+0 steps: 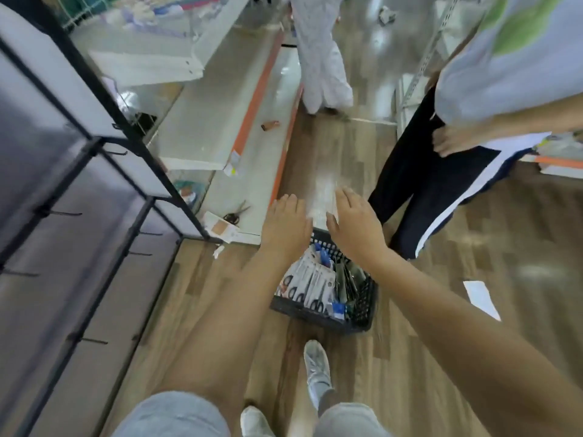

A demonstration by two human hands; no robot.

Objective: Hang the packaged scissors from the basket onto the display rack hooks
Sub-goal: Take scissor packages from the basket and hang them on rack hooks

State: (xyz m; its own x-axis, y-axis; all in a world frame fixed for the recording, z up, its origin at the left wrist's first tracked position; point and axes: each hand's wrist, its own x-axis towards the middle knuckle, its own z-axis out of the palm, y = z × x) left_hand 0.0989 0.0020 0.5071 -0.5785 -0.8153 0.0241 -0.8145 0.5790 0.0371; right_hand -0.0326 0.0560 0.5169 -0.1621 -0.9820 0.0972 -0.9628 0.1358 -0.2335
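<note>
Both hands hold nothing. Each grip is loose, with the fingers spread apart and fairly straight. Left hand [288,223] and right hand [356,223] reach out side by side, palms down, above the far end of the black plastic basket [362,313]. That basket sits on the brown wooden floor [473,310]. White packs of black-handled scissors [307,287] stand packed inside it, near its left side. On the left stands the black metal display rack [138,146] with thin black hooks [63,213] sticking out, and nothing hangs on them. One loose pair of scissors [235,214] lies on the low white shelf [220,127] past the rack. Another person in dark trousers [419,184] stands just beside the basket.
</note>
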